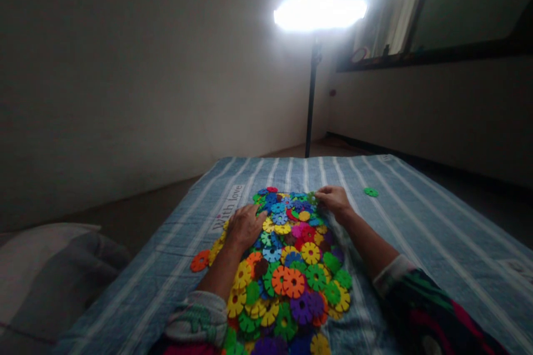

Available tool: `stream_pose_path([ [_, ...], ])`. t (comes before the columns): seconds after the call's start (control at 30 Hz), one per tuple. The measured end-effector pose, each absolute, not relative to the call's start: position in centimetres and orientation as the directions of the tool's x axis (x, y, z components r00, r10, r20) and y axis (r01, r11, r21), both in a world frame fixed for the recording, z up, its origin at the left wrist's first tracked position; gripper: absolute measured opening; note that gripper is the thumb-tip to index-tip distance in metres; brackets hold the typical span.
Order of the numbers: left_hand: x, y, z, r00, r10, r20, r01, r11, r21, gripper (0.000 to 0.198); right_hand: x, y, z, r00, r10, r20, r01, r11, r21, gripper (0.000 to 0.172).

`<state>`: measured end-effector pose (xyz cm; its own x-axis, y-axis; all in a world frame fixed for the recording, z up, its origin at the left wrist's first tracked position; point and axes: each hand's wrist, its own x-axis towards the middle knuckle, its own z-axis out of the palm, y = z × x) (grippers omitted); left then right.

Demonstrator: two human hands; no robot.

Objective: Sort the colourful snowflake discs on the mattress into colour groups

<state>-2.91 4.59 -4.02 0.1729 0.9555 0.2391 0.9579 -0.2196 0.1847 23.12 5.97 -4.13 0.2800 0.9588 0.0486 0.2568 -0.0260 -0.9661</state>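
Observation:
A long heap of colourful plastic snowflake building discs [295,283] lies in the middle of the striped cloth. My left hand [245,226] rests on the left side of the heap, its fingers stretched loosely over the discs. I see nothing held in it, though its palm side is hidden. At the far right end of the heap, my right hand [334,200] pinches a green disc [312,198] between thumb and fingers. One loose green disc [371,192] lies apart, to the right of that hand. An orange disc [200,260] sits at the heap's left edge.
A blue-and-white striped cloth [420,216] covers the surface under the heap. Behind its far edge stands a bright lamp [320,12] on a dark pole [311,105]. Pale fabric [50,277] lies at lower left. Walls rise at the back and right.

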Motion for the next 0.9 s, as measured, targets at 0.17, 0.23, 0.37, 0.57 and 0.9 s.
stream_pose_path([
  [0.17,-3.1,4.8,-4.4,0.187,0.951,0.247,0.956,-0.234,0.176,0.036,22.7,7.4,-4.5,0.26,0.963,-0.063,0.262,-0.134,-0.956,0.001],
  [0.23,-3.2,4.9,-4.6,0.194,0.949,0.248,0.954,-0.242,0.178,0.037,22.5,8.0,-4.6,0.233,0.968,-0.098,0.296,-0.167,-0.941,0.003],
  [0.37,-3.3,5.1,-4.7,0.195,0.951,0.242,0.951,-0.244,0.192,0.038,22.2,8.9,-4.3,0.175,0.973,-0.15,0.375,-0.207,-0.904,0.013],
  [0.57,-3.2,5.0,-4.5,0.186,0.953,0.24,0.954,-0.234,0.189,0.034,21.7,9.7,-3.2,0.107,0.977,-0.185,0.481,-0.214,-0.851,0.016],
  [0.9,-3.1,5.0,-4.5,0.187,0.95,0.251,0.954,-0.236,0.183,0.037,21.4,9.8,-2.8,0.118,0.971,-0.207,0.482,-0.238,-0.843,0.021],
])
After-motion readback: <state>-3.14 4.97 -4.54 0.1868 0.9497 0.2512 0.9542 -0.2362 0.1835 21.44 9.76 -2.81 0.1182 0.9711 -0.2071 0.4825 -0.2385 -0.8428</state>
